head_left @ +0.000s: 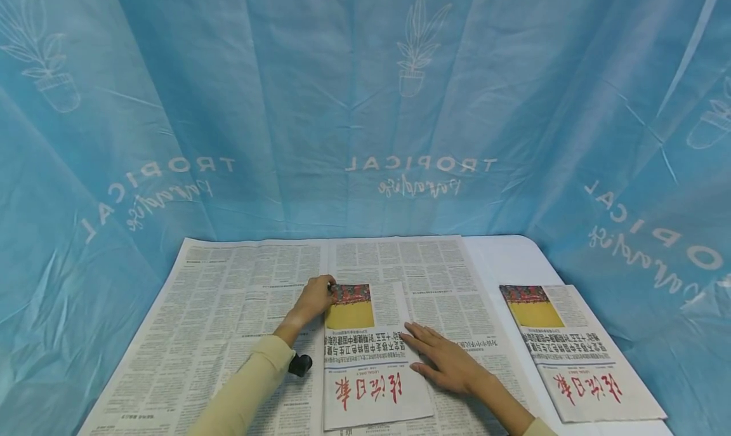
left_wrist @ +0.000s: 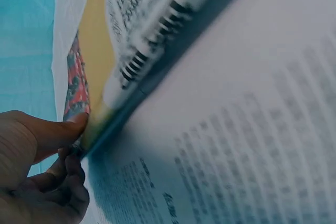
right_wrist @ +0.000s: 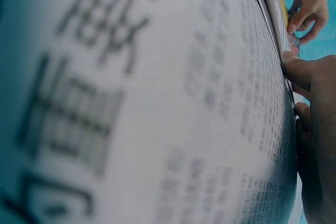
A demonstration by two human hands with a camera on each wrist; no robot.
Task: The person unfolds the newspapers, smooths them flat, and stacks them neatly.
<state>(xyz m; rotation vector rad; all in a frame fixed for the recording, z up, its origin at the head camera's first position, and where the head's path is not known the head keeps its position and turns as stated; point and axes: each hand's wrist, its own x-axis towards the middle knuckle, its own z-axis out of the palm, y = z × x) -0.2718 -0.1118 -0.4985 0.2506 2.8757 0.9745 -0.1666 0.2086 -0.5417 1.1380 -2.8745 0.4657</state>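
A folded newspaper [head_left: 365,385] with red masthead characters and a yellow-and-red picture lies in front of me, upside down in the head view. My left hand [head_left: 316,298] pinches its far left corner beside the picture. In the left wrist view, thumb and fingers of the left hand [left_wrist: 47,156] meet at the paper's corner [left_wrist: 79,82]. My right hand [head_left: 448,362] lies with fingers spread at the folded newspaper's right edge, its fingertips touching the paper. The right wrist view shows the right hand [right_wrist: 315,114] low along the paper's edge.
Large opened newspaper sheets [head_left: 217,334] cover much of the white table [head_left: 514,258] beneath the folded one. A second folded newspaper [head_left: 588,353] with the same front page lies at the right. Blue curtains [head_left: 365,106] hang behind and at both sides. A black object [head_left: 299,364] sits by my left wrist.
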